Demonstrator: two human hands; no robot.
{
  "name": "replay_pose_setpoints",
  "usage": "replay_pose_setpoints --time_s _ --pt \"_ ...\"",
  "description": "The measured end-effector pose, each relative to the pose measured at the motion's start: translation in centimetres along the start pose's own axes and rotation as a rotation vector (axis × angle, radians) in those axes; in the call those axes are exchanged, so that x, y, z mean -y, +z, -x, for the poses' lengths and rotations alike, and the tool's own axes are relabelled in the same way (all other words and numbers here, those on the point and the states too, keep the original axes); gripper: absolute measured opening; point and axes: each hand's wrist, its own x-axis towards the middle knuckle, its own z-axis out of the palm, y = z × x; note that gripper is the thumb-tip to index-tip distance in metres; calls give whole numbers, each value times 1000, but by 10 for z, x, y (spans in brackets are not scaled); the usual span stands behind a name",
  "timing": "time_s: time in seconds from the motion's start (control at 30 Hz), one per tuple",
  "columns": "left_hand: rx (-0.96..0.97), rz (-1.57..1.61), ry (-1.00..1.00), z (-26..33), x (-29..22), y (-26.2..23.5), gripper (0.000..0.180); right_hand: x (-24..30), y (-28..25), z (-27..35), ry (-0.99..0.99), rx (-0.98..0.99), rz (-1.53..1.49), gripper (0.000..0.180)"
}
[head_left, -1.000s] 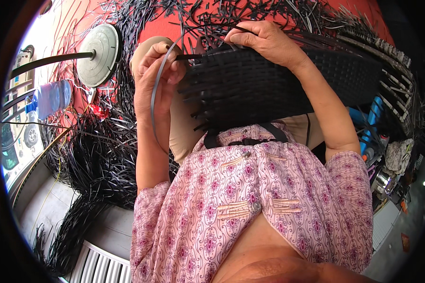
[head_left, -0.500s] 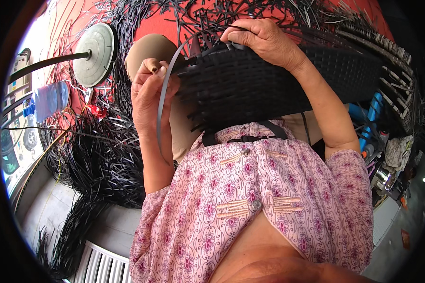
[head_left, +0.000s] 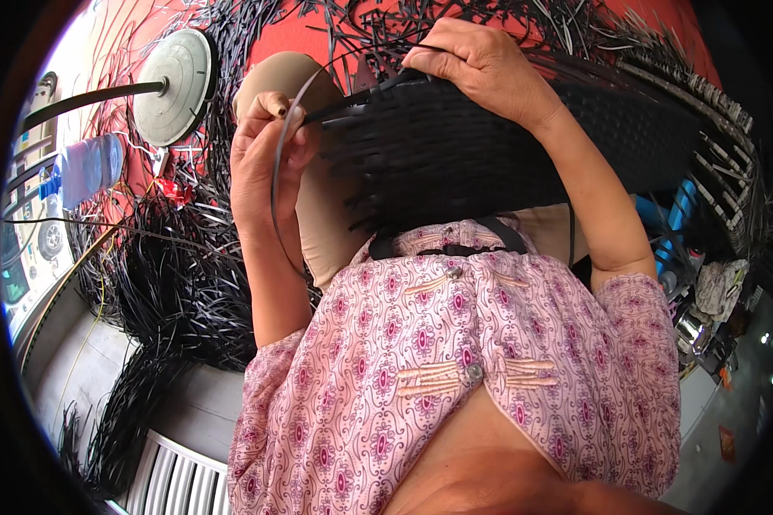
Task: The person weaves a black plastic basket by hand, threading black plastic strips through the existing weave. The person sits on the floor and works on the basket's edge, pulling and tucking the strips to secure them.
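A black woven panel point(head_left: 455, 154), basket-like with loose strip ends on its left side, lies across my lap. My right hand point(head_left: 489, 73) is closed at its upper edge, thumb and fingers pinching a dark plastic strip. From there a thin strip point(head_left: 276, 184) arches leftward, passes in front of my left hand point(head_left: 266, 159) and hangs beside my left forearm. The left hand is raised left of the panel with its fingers curled. A tan, rounded tip with a dark end shows at its fingers; I cannot tell what it is.
Heaps of loose black strips point(head_left: 180, 283) lie on the left and over the red surface point(head_left: 309, 30). A round grey disc point(head_left: 173, 86) with a dark pole and a blue-capped clear bottle point(head_left: 90, 172) stand at left. Blue tubes point(head_left: 680, 206) and clutter are at right.
My left hand has shifted slightly down and left. My right hand has risen a little from the panel's edge. The hanging strip has swung left, closer to the left wrist.
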Motion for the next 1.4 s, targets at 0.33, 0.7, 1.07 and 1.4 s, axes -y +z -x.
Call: replay_pose_setpoints --time_s 0.33,0.7,1.07,1.4 --pt "-82 -688 182 -11 -11 27 33 14 13 -12 6 13 52 26" --pt "210 -797 46 -33 -1 28 39 24 26 -19 266 -39 115 32" --pt "223 -587 102 -28 12 25 60 22 33 -9 152 -222 58 17" --pt "312 -574 61 -22 7 24 59 23 24 -1 -254 -315 99 26"
